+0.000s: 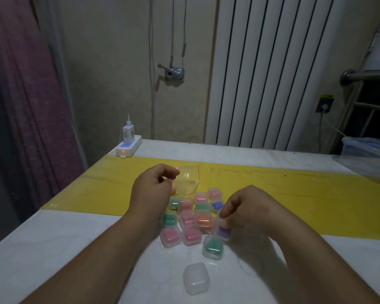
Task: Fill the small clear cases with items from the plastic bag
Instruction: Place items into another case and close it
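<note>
On our white table (75,249) with its yellow strip, our left hand (154,185) pinches the limp, nearly empty plastic bag (188,179); our right hand (241,209) grips a purple-filled case (223,231). These cases look light, rigid and slick, best pinched across opposite walls.

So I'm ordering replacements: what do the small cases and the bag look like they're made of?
The small cases look like rigid, frosted translucent plastic: the coloured contents show through as blurs, and the empty one at the front looks milky. The bag, which the left hand pinches, looks like thin, glossy, clear plastic film: it crinkles and the yellow shows through.
</note>
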Tool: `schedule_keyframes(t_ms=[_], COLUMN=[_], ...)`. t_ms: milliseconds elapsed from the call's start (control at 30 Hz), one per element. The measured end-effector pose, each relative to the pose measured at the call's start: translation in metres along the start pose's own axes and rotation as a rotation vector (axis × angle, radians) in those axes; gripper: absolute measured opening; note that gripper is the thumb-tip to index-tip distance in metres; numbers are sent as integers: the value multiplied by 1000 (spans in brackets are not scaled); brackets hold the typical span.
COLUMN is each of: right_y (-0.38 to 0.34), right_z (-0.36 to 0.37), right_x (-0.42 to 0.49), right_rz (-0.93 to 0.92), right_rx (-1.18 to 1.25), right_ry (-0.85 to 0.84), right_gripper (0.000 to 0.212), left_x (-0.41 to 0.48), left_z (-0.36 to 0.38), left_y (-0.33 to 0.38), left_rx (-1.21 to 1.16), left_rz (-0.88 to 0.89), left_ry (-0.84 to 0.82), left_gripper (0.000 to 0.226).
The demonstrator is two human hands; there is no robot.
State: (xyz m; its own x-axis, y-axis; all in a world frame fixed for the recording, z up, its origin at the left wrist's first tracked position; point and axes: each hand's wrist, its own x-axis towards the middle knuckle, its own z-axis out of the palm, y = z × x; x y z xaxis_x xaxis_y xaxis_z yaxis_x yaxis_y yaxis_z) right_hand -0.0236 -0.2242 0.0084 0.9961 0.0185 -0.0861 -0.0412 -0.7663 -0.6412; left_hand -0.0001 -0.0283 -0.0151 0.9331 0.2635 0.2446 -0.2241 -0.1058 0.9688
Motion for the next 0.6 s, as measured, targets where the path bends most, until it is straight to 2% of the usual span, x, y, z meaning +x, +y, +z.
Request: schedule_keyframes(t_ms=[133,233,333,400,533,600], right_y=[1,4,4,0,-7,-11], right_z=[9,12,16,21,31,36], right_x=[2,6,15,21,37,45], right_rz=[-39,-78,-107,-131,-160,-167], right_rx=[-127,-35,95,127,72,69], right_ry=[23,115,299,350,281,233], right_gripper=[7,4,17,14,12,15], left_x=[0,7,20,27,41,47], left_z=[1,-2,-12,-21,-36,-38], left_y=[-3,-9,-19,-19,-26,-33], left_rx=[-5,155,278,370,447,502], left_rz=[-31,6,18,14,-25,-61], left_ry=[38,85,129,152,169,179], left_gripper=[44,53,58,59,60,50])
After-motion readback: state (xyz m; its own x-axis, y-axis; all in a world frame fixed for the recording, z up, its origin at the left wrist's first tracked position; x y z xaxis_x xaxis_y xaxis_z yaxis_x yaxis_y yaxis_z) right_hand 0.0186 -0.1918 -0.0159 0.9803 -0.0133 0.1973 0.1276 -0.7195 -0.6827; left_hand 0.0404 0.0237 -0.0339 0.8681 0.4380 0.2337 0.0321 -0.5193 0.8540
